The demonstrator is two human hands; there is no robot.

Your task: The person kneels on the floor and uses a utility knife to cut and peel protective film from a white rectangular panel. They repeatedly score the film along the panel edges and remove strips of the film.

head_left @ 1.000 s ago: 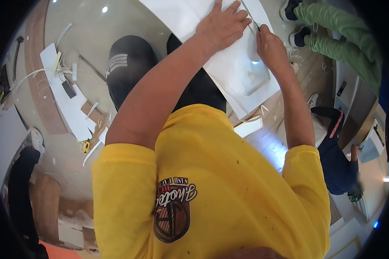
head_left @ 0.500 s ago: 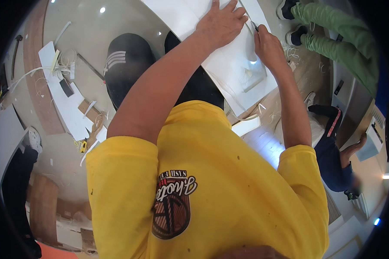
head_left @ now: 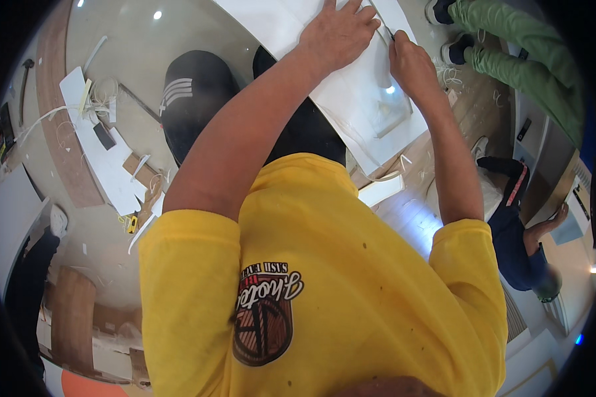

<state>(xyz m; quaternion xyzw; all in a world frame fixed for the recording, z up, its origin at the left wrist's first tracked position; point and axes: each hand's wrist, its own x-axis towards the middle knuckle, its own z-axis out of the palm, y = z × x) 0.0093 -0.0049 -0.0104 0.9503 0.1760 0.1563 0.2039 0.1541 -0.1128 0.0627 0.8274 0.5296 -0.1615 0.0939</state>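
Observation:
A large white board (head_left: 374, 142) lies before me at the top of the view, its near corner pointing toward me. My left hand (head_left: 338, 38) presses on it, palm down, with the fingers spread. Just to the right, my right hand (head_left: 412, 66) is closed round a slim dark tool (head_left: 389, 33). Most of that tool is hidden in the fist, so its kind does not show. Its tip meets the board beside a long thin edge or line running away from me. Clear plastic film (head_left: 394, 116) seems to lie on the board's near part.
Left on the floor are a white offcut (head_left: 99, 162), tangled white strips (head_left: 99, 92), a yellow tape measure (head_left: 131, 223) and a brown plank (head_left: 69, 119). Green trouser legs (head_left: 510, 40) of one person stand far right. Another person (head_left: 513, 245) crouches at right; a dark-trousered leg (head_left: 30, 271) is at left.
My right hand and its tool have shifted slightly away from me along the board. My left hand stays in almost the same spot. The leg at far left has moved a little.

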